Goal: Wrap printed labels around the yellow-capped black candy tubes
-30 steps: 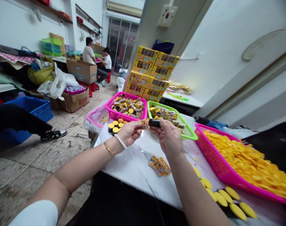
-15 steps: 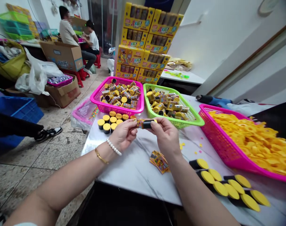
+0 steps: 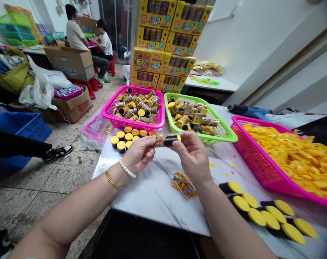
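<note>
My right hand (image 3: 194, 154) grips a small black cup with a yellow lid (image 3: 170, 140), held sideways above the table. My left hand (image 3: 139, 153) pinches the edge of a colourful printed label (image 3: 160, 141) that meets the cup's left part; whether it is stuck there I cannot tell. Below my hands lies a small stack of printed labels (image 3: 183, 185). Black cups with yellow lids (image 3: 120, 145) stand grouped beyond my left hand. More yellow-lidded black cups (image 3: 256, 217) are clustered to the right of my right forearm.
A pink basket (image 3: 105, 112) and a green basket (image 3: 225, 136) hold labelled cups at the back. On the right, another pink basket (image 3: 256, 172) is heaped with yellow rings. Yellow boxes (image 3: 148, 59) are stacked behind. Two people (image 3: 77, 34) sit at the far left.
The view has shifted slightly. My right fingers have moved a little on the cup, showing more of its yellow lid. Both hands keep their hold.
</note>
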The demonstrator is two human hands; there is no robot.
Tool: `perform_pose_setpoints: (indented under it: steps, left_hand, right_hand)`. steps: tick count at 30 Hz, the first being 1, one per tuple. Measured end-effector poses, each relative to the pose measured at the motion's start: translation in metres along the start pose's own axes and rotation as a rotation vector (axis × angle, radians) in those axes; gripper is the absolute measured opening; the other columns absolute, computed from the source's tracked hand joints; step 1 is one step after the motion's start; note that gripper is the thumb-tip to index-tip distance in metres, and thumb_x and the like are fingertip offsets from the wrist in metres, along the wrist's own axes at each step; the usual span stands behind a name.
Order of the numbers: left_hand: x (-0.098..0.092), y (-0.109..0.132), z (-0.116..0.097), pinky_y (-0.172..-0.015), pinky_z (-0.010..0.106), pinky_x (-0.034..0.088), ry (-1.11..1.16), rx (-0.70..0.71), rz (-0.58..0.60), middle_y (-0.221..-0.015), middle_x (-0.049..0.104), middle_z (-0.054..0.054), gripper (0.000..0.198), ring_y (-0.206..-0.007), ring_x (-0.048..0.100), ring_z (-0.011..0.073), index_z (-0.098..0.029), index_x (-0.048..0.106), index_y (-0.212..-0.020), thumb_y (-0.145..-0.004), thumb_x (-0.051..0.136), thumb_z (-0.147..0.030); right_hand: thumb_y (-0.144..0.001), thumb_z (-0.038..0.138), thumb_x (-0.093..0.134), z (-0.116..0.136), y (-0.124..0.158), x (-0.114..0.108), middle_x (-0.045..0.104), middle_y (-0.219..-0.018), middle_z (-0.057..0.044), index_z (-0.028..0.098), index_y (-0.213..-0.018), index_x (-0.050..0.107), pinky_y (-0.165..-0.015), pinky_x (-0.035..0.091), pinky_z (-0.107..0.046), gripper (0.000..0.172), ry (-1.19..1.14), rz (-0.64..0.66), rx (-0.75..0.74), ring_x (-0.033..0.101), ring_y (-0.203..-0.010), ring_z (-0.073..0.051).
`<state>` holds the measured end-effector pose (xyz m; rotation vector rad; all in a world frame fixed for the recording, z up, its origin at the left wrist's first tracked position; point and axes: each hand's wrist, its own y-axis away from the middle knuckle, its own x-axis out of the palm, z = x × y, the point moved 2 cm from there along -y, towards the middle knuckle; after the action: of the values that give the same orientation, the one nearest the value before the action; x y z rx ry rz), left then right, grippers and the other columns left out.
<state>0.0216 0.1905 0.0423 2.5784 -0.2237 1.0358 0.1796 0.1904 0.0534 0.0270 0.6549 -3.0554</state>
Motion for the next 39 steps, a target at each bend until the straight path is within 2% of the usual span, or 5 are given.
perform_pose_setpoints:
  steps: [4, 10, 23, 31, 39]
  left_hand:
    - [-0.003, -0.001, 0.001, -0.029, 0.015, 0.015, -0.125, 0.073, -0.007, -0.052, 0.054, -0.005, 0.012, -0.028, 0.038, 0.0030, -0.013, 0.059, -0.078, -0.082, 0.068, -0.020]
    - [-0.005, -0.001, 0.000, -0.031, 0.015, 0.018, -0.195, 0.120, -0.034, -0.059, 0.060, -0.003, 0.023, -0.032, 0.044, 0.0028, -0.012, 0.059, -0.077, -0.075, 0.079, -0.023]
    - [-0.006, 0.002, -0.007, -0.032, 0.016, 0.018, -0.126, 0.169, 0.010, -0.063, 0.062, -0.004, 0.044, -0.037, 0.048, 0.0040, -0.014, 0.063, -0.085, -0.057, 0.091, -0.033]
    - [-0.004, 0.006, -0.011, -0.048, 0.018, 0.041, -0.233, 0.305, -0.011, -0.078, 0.068, 0.001, 0.043, -0.062, 0.060, 0.0089, -0.013, 0.070, -0.091, -0.059, 0.092, -0.032]
    - [-0.006, 0.003, -0.006, -0.061, 0.024, 0.047, -0.411, 0.364, 0.101, -0.081, 0.071, 0.004, 0.032, -0.063, 0.060, 0.0096, -0.013, 0.073, -0.087, -0.067, 0.088, -0.032]
  right_hand:
    - [-0.082, 0.050, 0.077, 0.001, 0.002, 0.000, 0.075, -0.102, -0.006, 0.025, -0.097, 0.059, -0.082, 0.059, -0.033, 0.034, 0.013, -0.013, -0.042, 0.072, -0.091, -0.019]
    - [-0.078, 0.057, 0.078, -0.009, 0.000, 0.002, 0.070, -0.074, 0.003, 0.024, -0.092, 0.055, -0.071, 0.063, -0.034, 0.042, -0.127, 0.040, 0.179, 0.070, -0.065, -0.015]
    - [-0.075, 0.037, 0.084, -0.001, -0.002, -0.004, 0.076, -0.098, -0.003, 0.026, -0.098, 0.067, -0.089, 0.060, -0.036, 0.030, -0.108, -0.034, -0.017, 0.072, -0.092, -0.019]
    - [-0.069, 0.036, 0.089, -0.004, 0.000, -0.004, 0.071, -0.097, -0.001, 0.028, -0.099, 0.072, -0.080, 0.059, -0.032, 0.036, -0.132, 0.053, -0.002, 0.067, -0.085, -0.017]
    - [-0.078, 0.026, 0.081, 0.006, -0.002, -0.008, 0.072, -0.094, -0.003, 0.025, -0.106, 0.073, -0.080, 0.057, -0.035, 0.029, 0.304, 0.223, -0.238, 0.066, -0.082, -0.018]
